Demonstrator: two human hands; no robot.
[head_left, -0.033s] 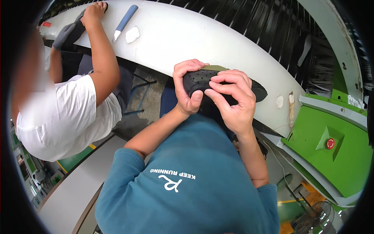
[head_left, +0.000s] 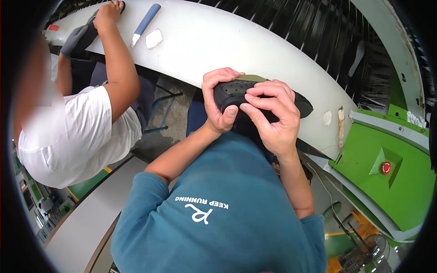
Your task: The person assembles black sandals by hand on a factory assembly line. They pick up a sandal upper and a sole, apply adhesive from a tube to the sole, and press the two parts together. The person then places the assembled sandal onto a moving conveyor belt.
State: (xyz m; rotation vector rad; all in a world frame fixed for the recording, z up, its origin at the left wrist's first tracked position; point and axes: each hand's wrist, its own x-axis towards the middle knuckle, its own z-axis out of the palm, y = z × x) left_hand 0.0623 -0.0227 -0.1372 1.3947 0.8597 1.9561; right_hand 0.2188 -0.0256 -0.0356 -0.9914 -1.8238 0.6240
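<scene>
Between my two hands is a black shoe [head_left: 232, 90] with small perforations and an olive part along its far side. My left hand [head_left: 216, 98] wraps round its left end, fingers over the far side and thumb at the near edge. With thumb and fingertips together, my right hand [head_left: 276, 111] grips the near edge at the middle. The shoe's dark right end sticks out beyond my right hand. Both palms and fingers cover much of the shoe, and I cannot tell whether a small piece lies in the right fingertips.
A white curved worktop [head_left: 191, 36] carries a blue-handled knife [head_left: 146, 23] and a white lump [head_left: 154, 39]. At left, a co-worker in a white shirt [head_left: 82, 136] handles another dark item. A green machine housing [head_left: 364, 154] with a red button [head_left: 386, 168] stands right; dark slats [head_left: 291, 22] run behind.
</scene>
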